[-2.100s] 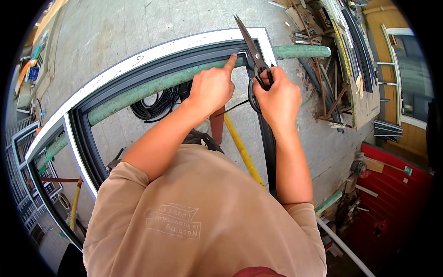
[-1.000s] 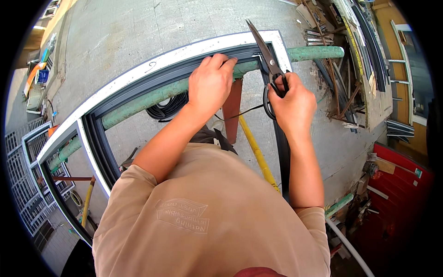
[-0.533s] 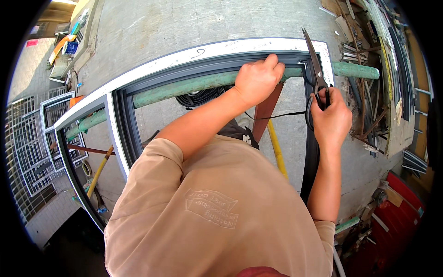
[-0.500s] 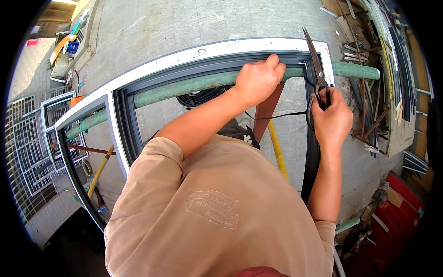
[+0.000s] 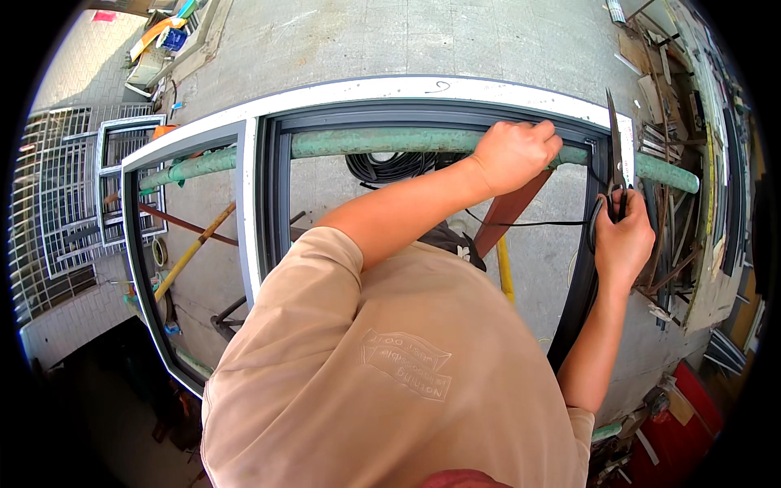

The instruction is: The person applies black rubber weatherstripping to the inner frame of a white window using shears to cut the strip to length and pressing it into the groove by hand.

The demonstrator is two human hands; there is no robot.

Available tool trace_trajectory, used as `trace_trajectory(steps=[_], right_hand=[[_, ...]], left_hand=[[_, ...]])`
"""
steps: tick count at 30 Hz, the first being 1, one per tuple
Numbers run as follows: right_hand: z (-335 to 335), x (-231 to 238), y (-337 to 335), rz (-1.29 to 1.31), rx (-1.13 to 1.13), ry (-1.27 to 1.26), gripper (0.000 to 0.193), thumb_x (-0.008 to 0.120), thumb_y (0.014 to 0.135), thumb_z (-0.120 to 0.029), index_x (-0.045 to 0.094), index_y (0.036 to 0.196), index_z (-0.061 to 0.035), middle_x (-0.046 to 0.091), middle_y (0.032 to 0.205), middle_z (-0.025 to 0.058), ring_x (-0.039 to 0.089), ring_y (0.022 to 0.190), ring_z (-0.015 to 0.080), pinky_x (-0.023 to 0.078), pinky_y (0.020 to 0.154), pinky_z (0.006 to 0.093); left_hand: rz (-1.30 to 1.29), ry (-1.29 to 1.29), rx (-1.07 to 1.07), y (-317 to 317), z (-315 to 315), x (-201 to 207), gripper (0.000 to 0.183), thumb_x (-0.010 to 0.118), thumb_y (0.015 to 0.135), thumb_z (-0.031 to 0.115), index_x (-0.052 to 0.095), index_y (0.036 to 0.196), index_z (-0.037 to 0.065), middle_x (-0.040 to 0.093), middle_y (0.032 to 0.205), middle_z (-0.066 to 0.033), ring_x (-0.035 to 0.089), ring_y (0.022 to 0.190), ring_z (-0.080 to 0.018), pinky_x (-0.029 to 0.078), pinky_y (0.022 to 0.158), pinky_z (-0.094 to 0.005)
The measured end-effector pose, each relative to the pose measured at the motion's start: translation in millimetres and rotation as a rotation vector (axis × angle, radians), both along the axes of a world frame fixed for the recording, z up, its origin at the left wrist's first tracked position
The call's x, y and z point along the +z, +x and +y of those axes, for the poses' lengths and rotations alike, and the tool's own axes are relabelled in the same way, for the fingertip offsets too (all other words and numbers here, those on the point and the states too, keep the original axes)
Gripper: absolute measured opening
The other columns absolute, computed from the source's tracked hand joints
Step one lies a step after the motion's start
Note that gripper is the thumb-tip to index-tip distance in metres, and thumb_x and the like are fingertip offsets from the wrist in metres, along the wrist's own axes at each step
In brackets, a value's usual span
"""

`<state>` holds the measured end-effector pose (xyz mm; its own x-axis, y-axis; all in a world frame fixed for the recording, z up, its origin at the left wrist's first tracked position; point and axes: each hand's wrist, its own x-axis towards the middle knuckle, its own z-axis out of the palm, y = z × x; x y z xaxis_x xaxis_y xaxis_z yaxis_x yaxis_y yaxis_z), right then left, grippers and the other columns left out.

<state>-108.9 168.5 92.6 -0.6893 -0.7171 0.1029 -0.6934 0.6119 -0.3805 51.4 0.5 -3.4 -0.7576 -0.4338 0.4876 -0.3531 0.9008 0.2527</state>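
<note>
While black-handled scissors (image 5: 617,167) are clamped in the right hand (image 5: 626,240) over the far right corner of the white-faced frame (image 5: 521,95), the left hand (image 5: 519,153) is laid curled on its far edge, any pinch hidden; the frame could be scratched should the scissors be let slip.

White-faced frame (image 5: 366,89) atop green pipe (image 5: 374,141)
</note>
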Motion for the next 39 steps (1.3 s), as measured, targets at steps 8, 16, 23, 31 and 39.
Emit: trace_trajectory(steps=[8, 16, 23, 31, 39], right_hand=[[0.2, -1.2, 0.4, 0.004, 0.02, -0.002, 0.023, 0.087, 0.092, -0.023, 0.073, 0.104, -0.0082, 0.081, 0.092, 0.0086, 0.079, 0.085, 0.0294, 0.059, 0.077, 0.0406], [2.6, -4.0, -2.9, -0.014, 0.037, -0.031, 0.023, 0.086, 0.094, -0.019, 0.072, 0.106, -0.0047, 0.079, 0.09, 0.0092, 0.078, 0.081, 0.0233, 0.058, 0.078, 0.0361], [3.4, -7.3, -6.2, -0.015, 0.066, -0.052, 0.023, 0.084, 0.096, -0.019, 0.072, 0.107, -0.0037, 0.079, 0.092, 0.0115, 0.078, 0.083, 0.0267, 0.058, 0.078, 0.0375], [3.3, -6.9, -4.7, 0.031, 0.066, -0.025, 0.023, 0.084, 0.095, -0.02, 0.073, 0.108, -0.0044, 0.081, 0.095, 0.0111, 0.078, 0.085, 0.03, 0.058, 0.079, 0.0391], [-1.7, 1.9, 2.6, 0.014, 0.049, -0.001, 0.027, 0.089, 0.089, -0.026, 0.075, 0.104, -0.01, 0.083, 0.094, 0.0083, 0.081, 0.088, 0.0327, 0.061, 0.079, 0.0426]], left_hand=[[0.147, 0.039, 0.366, 125.1, 14.8, 23.0, 0.027, 0.079, 0.087, 0.001, 0.082, 0.11, 0.014, 0.076, 0.105, 0.0002, 0.069, 0.088, -0.0241, 0.059, 0.074, -0.0377], [-0.137, -0.017, 0.831, 241.2, 6.8, 17.1, 0.054, 0.08, 0.097, 0.023, 0.065, 0.143, -0.001, 0.066, 0.144, -0.0246, 0.061, 0.135, -0.0431, 0.046, 0.117, -0.0546], [-0.166, -0.011, 0.826, 247.0, 7.3, -2.2, 0.062, 0.078, 0.098, 0.022, 0.061, 0.15, -0.006, 0.062, 0.15, -0.0274, 0.055, 0.147, -0.0456, 0.039, 0.128, -0.055], [-0.17, -0.062, 0.778, 243.7, 9.7, -1.5, 0.055, 0.076, 0.098, 0.017, 0.065, 0.146, -0.007, 0.064, 0.147, -0.027, 0.06, 0.142, -0.0448, 0.045, 0.124, -0.0547], [-0.29, -0.013, 0.84, 245.4, 12.0, 4.3, 0.055, 0.069, 0.104, 0.021, 0.06, 0.154, -0.001, 0.061, 0.155, -0.0239, 0.054, 0.149, -0.0415, 0.038, 0.127, -0.0562]])
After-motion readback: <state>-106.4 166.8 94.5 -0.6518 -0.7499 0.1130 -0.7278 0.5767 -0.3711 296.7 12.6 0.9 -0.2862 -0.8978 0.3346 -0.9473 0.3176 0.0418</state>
